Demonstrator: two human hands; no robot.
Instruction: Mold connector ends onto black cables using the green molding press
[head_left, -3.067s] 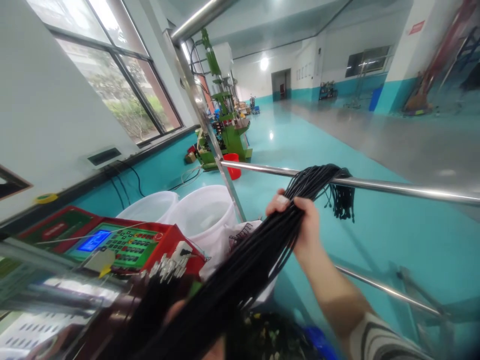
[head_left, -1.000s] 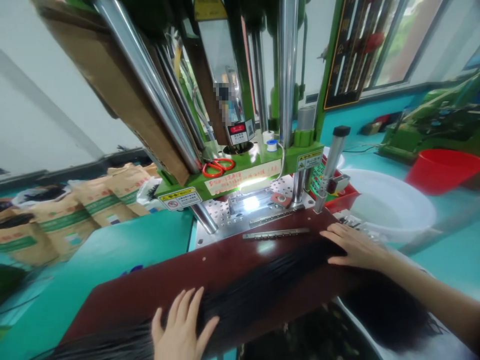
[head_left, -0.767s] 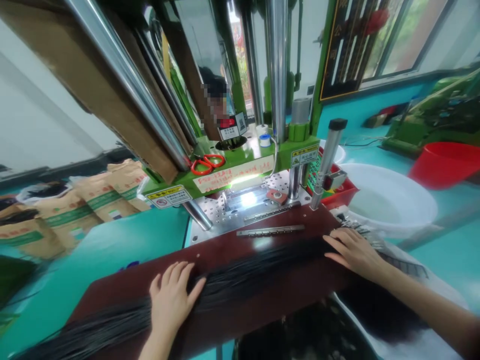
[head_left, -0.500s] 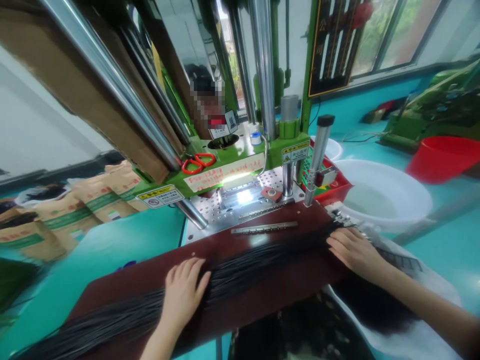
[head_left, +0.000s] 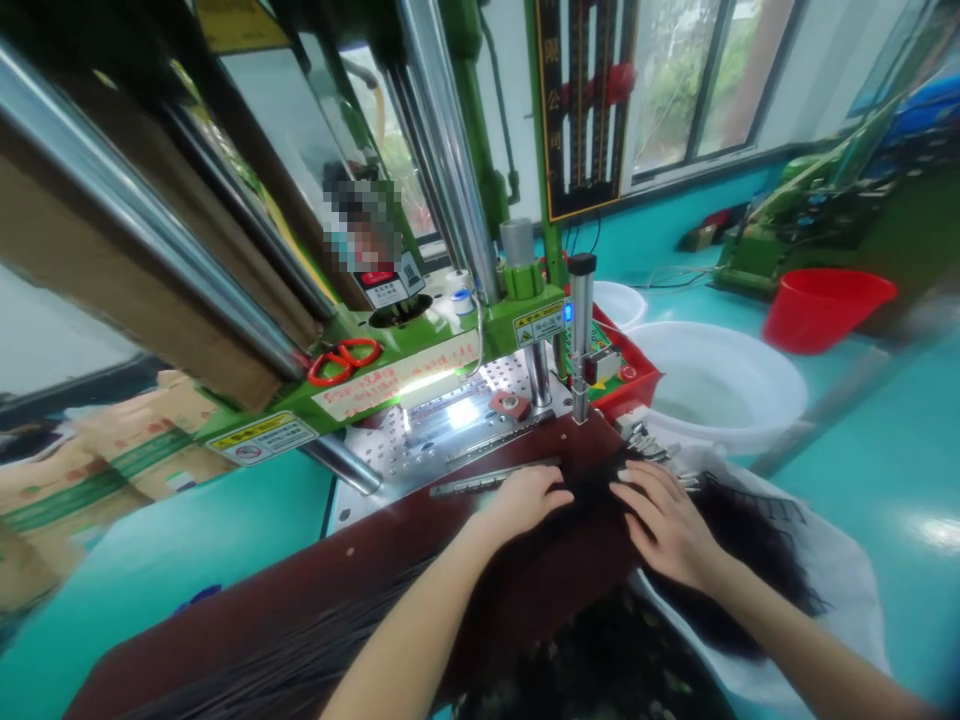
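Note:
Long black strands [head_left: 322,625] lie across the dark red table [head_left: 225,590]. My left hand [head_left: 529,500] rests over them near the middle, its fingers curled at the strands; whether they grip any is hidden. To its right, my right hand [head_left: 667,520] lies on the strands' right end with its fingers spread. A slotted metal strip [head_left: 469,484] is partly covered by my left hand. Behind it, a second metal strip [head_left: 495,442] lies at the edge of the perforated metal plate [head_left: 382,450].
A green press [head_left: 300,400] with steel columns stands behind the table, red-handled scissors [head_left: 345,362] on it. An upright metal post [head_left: 581,340] rises at the table's back right corner, beside a red control box [head_left: 637,375]. Right are a white tub [head_left: 750,380] and more black strands [head_left: 750,560] on white cloth.
My left hand has moved right along the strands, close to my right hand, and now covers part of the metal strip. The head view has shifted to the right.

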